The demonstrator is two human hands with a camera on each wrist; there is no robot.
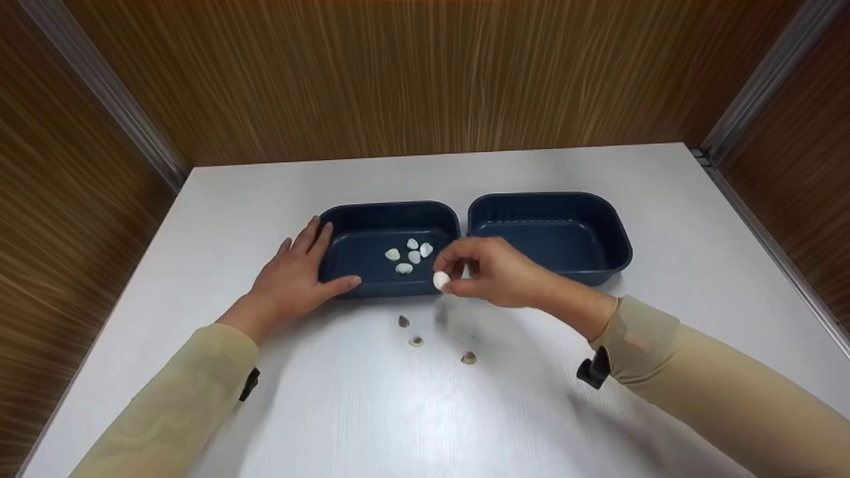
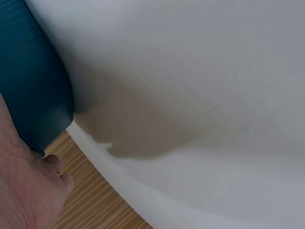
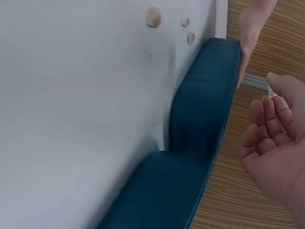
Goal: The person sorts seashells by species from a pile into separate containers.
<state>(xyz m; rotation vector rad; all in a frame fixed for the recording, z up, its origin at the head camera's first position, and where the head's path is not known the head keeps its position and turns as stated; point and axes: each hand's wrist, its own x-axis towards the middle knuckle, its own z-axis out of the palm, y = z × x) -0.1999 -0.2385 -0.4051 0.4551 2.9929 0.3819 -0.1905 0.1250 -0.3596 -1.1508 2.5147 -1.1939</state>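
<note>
My right hand (image 1: 495, 271) pinches a white seashell (image 1: 441, 281) between thumb and fingers, above the near right corner of the left blue bin (image 1: 372, 290). In the right wrist view only a sliver of that shell (image 3: 271, 92) shows at the fingertips. My left hand (image 1: 292, 275) rests on the left end of the same bin, fingers stretched along its rim and thumb over the near edge. Several white shells (image 1: 404, 269) lie grouped on the bin's floor. On the table in front are three darker shells: one brown (image 1: 404, 321), one pale (image 1: 416, 341) and one tan (image 1: 469, 358).
A second blue bin (image 1: 558, 245) stands close beside the first, on its right, with no shells visible in it. Both are on a white table (image 1: 345, 411). Wood-grain panels (image 1: 425, 79) enclose the back and both sides.
</note>
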